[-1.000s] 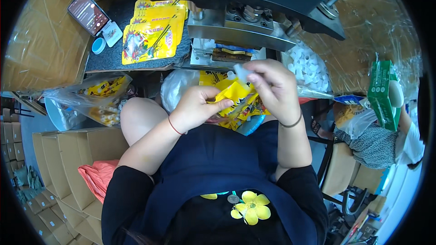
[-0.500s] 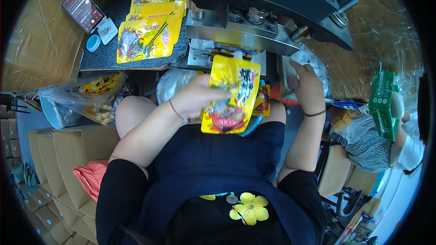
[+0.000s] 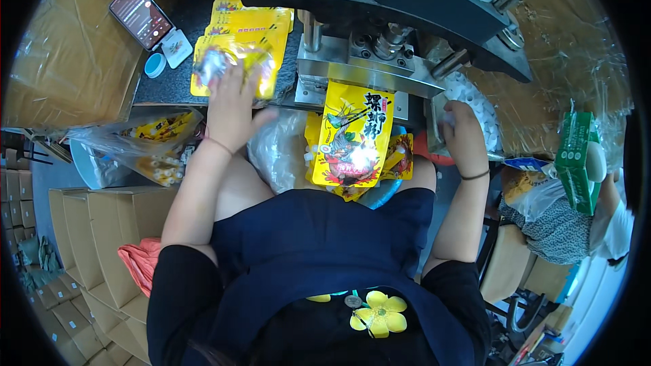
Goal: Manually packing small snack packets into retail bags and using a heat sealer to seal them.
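A yellow printed pouch [image 3: 354,137] hangs upright from the metal press [image 3: 380,68], its top edge under the press's steel bar. Neither hand touches it. My left hand [image 3: 232,105] lies over the near end of a stack of yellow pouches [image 3: 247,24] on the dark worktop, fingers spread. The topmost pouch is blurred under my fingertips. At the right of the press, my right hand [image 3: 463,129] is bent in at a tray of small white plastic pieces [image 3: 471,98]. Its fingers are curled together, and what they hold, if anything, is too small to name.
A phone [image 3: 141,15] leans on a stand beside a blue round lid [image 3: 155,65]. More yellow pouches [image 3: 400,156] sit below the hanging one. Clear plastic bags [image 3: 278,146] hang under the worktop. Cardboard boxes [image 3: 115,230] stand at left; a green box [image 3: 574,159] is at right.
My left hand has let go of the yellow pouch at the press and moved up and left to the stack. My right hand stays by the white pieces, its fingers more curled.
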`<state>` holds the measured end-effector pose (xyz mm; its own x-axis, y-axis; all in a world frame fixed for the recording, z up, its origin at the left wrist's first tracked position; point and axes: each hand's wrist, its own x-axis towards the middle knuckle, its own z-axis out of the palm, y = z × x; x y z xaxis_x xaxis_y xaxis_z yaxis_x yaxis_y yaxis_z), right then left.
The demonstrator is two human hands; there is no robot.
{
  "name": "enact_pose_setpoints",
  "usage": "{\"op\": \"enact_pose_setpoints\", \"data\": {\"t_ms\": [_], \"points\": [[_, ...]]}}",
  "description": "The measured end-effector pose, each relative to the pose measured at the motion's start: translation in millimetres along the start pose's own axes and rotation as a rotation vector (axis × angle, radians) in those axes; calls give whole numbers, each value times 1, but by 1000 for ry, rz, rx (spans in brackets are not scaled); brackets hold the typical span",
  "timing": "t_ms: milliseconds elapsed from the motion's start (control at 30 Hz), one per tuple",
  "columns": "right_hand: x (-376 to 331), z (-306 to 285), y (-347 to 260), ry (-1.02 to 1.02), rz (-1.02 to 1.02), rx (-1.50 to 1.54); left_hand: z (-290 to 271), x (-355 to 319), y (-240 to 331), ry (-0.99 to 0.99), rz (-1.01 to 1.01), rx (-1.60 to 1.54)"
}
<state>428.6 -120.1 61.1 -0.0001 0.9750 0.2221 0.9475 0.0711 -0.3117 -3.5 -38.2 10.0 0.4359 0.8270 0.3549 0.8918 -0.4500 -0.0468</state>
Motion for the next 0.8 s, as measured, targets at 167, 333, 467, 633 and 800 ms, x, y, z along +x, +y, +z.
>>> {"op": "enact_pose_setpoints", "data": {"t_ms": [167, 333, 467, 633, 800], "points": [[-15, -22, -31, 4, 144, 125, -19, -22, 10, 0, -228, -788], [-22, -5, -89, -22, -33, 646, -33, -14, 62, -195, -213, -1268], [-3, 0, -118, 30, -246, 672, -37, -10, 104, -347, -205, -1342], [6, -7, -100, -119, -336, 547, -41, -13, 136, -561, -310, -1955], [-2, -13, -79, 13, -186, 449, -21, -11, 144, -864, -316, -2035]]}}
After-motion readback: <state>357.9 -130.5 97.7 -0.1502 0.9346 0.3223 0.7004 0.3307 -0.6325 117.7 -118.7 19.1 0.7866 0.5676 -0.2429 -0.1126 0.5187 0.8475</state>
